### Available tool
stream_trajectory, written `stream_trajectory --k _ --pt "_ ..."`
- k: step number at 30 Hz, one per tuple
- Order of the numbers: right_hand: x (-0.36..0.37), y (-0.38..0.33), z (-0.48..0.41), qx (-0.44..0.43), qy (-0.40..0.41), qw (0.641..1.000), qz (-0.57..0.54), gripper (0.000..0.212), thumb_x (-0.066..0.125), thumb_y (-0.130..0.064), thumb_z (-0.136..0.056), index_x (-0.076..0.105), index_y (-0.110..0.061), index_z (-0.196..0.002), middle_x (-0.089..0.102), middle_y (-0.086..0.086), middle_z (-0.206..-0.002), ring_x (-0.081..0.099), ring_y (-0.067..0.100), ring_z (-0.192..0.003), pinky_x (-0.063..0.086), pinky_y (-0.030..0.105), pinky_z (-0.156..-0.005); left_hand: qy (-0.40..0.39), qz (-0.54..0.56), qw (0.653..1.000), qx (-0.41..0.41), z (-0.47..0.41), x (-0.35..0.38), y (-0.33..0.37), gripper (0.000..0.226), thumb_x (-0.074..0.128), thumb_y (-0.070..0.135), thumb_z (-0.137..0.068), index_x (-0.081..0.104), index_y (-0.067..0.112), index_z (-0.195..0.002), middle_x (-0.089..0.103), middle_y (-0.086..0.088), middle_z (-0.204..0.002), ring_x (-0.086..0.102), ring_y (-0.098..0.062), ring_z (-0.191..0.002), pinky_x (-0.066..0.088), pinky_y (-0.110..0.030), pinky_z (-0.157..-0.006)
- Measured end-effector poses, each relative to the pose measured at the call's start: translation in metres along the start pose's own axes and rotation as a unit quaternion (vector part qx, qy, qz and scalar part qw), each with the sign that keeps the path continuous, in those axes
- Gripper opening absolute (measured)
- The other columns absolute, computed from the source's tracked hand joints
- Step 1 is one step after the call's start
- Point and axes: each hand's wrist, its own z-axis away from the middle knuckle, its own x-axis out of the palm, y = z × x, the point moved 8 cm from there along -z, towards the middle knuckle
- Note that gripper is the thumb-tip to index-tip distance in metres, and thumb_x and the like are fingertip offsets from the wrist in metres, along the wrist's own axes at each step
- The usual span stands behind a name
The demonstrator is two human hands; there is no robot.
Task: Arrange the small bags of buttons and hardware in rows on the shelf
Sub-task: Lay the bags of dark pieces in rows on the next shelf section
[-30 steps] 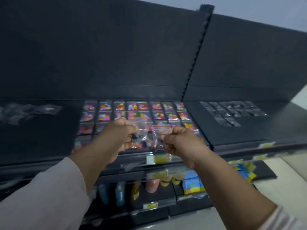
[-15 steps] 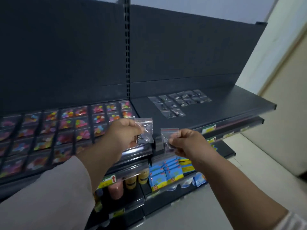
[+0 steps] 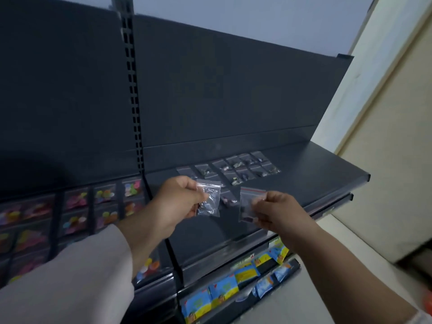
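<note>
Dark shelf [image 3: 315, 174] across the middle of the frame, and there at upper centre, towards its back, the hardware bags [image 3: 236, 169] lie flat in two neat rows. Left of the slotted post [image 3: 132, 90], the button bags [image 3: 105, 195] show bright pinks, oranges and greens, row after row, blurring out towards the lower left edge. Bottom centre, blue and yellow packets [image 3: 222, 291] line a lower shelf, and a cream wall [image 3: 385, 136] fills the right side. Both hands are up in front of the shelf's bare front stretch, and they cover the near end of those hardware rows; one more bag peeks through between them. Now the left hand [image 3: 177, 202], centre left, knuckles up: thumb and fingers pinch the left edge of a clear bag [image 3: 209, 199] with small dark pieces inside, and it hangs upright above the shelf. The right hand [image 3: 278, 213], centre right, pinches the right edge of a red-topped bag [image 3: 249, 206], also held upright. The two bags are side by side, near each other but apart. A pale sleeve [image 3: 70, 277] covers the left forearm at lower left.
</note>
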Motion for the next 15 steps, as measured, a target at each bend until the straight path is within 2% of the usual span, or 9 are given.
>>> stream_trajectory --k 2,7,12,15 --pt "-0.009 -0.003 -0.014 -0.006 0.0 1.0 0.018 0.011 0.06 -0.011 -0.089 0.057 -0.009 -0.079 0.051 0.011 -0.074 0.052 0.019 -0.068 0.053 0.024 -0.059 -0.002 -0.011 1.0 0.003 -0.011 0.01 0.003 0.011 0.069 0.008 -0.082 0.059 0.013 -0.08 0.06 -0.001 -0.074 0.052 -0.012 -0.062 0.049 -0.025 -0.061" --pt "-0.031 -0.004 -0.059 -0.008 -0.021 0.999 0.041 0.015 0.062 -0.002 -0.086 0.057 -0.008 -0.073 0.056 0.013 -0.073 0.056 0.02 -0.068 0.049 0.018 -0.049 0.012 -0.042 0.999 0.004 -0.039 0.041 0.001 0.009 0.068 0.008 -0.083 0.06 0.01 -0.083 0.06 -0.005 -0.075 0.053 -0.016 -0.064 0.048 -0.027 -0.061" --pt "-0.053 0.003 -0.116 -0.003 -0.071 0.994 0.088 0.018 0.061 0.001 -0.085 0.055 -0.007 -0.071 0.053 0.006 -0.057 0.049 0.013 -0.049 0.045 0.017 -0.044 0.056 -0.062 0.996 -0.006 -0.069 0.076 -0.009 0.012 0.068 0.009 -0.081 0.059 0.012 -0.088 0.064 -0.011 -0.076 0.054 -0.018 -0.063 0.046 -0.03 -0.062" --pt "-0.066 0.009 -0.148 0.001 -0.105 0.989 0.107 0.016 0.06 0.002 -0.085 0.056 -0.008 -0.072 0.054 0.007 -0.059 0.047 0.014 -0.052 0.043 0.02 -0.047 0.113 -0.089 0.99 -0.007 -0.088 0.099 -0.015 0.013 0.069 0.009 -0.078 0.059 0.017 -0.079 0.064 -0.009 -0.074 0.055 -0.018 -0.061 0.046 -0.031 -0.063"
